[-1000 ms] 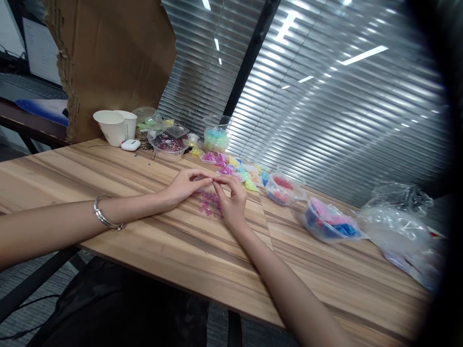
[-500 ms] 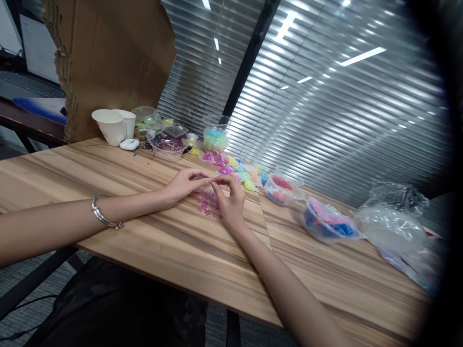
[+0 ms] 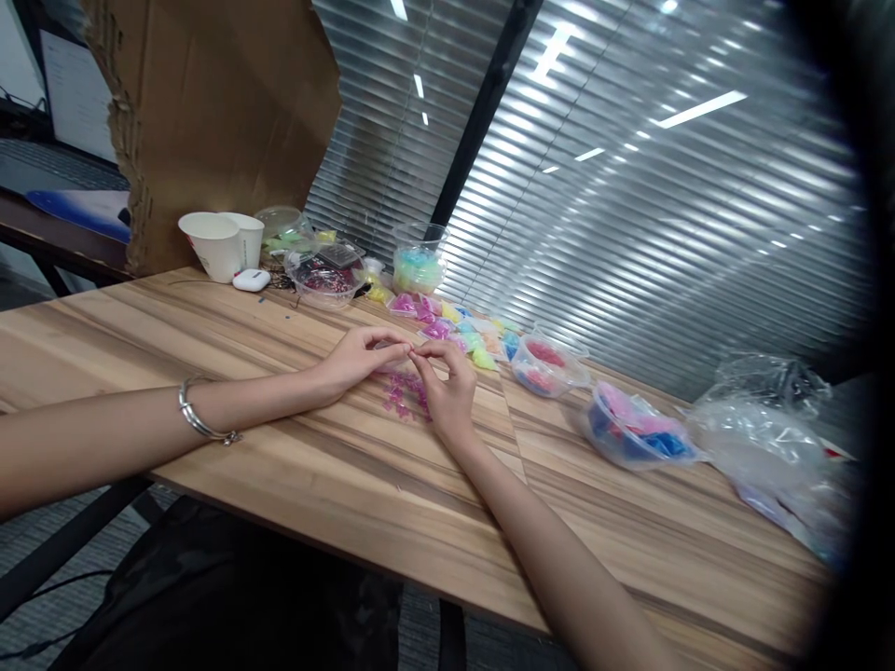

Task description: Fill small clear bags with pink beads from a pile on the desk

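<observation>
My left hand [image 3: 360, 363] and my right hand [image 3: 447, 382] meet fingertip to fingertip above the wooden table [image 3: 294, 466]. Both are closed in a pinch, and whatever sits between the fingertips is too small to make out. Small pink-purple pieces [image 3: 402, 396] lie scattered on the wood just below and between the hands. Behind the fingers are small bags of pink beads [image 3: 437, 328] and a yellow-green bag [image 3: 484, 358]. A silver bracelet circles my left wrist.
Paper cups [image 3: 213, 247], a white case [image 3: 252, 280], a bowl of dark beads [image 3: 327, 280] and a clear tub [image 3: 418, 270] stand at the back left. Rightward are a tub with red contents [image 3: 545, 363], a bowl of pink and blue bags [image 3: 633, 429] and clear plastic bags [image 3: 759, 438].
</observation>
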Motion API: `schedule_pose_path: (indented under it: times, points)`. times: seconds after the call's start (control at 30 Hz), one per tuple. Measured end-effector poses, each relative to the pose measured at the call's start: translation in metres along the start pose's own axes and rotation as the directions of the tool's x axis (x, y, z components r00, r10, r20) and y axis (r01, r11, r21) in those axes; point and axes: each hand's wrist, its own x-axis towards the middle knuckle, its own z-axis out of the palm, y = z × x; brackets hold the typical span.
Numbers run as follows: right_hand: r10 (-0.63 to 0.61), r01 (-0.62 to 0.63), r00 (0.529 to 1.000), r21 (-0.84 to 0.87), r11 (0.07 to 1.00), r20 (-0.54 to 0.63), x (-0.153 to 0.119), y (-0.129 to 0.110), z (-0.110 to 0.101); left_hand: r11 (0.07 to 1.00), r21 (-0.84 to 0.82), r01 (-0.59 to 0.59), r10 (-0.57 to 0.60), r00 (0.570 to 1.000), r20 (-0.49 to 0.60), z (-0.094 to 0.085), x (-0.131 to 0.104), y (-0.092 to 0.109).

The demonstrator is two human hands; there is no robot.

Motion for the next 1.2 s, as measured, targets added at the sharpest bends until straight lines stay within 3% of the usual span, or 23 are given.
schedule_pose_path:
  times: [0.6, 1.2]
  points:
    - [-0.027, 0.028, 0.999, 0.021, 0.999, -0.039, -0.0006, 0.0004, 0.0004, 1.0, -0.007, -0.02, 0.02, 1.0, 0.006, 0.0008, -0.0014, 0.0043]
    - [-0.055, 0.056, 0.998, -0.035, 0.998, 0.03, 0.0012, -0.0005, 0.0001, 0.999, -0.04, -0.014, 0.013, 1.0, -0.017, 0.0008, -0.0008, 0.0022]
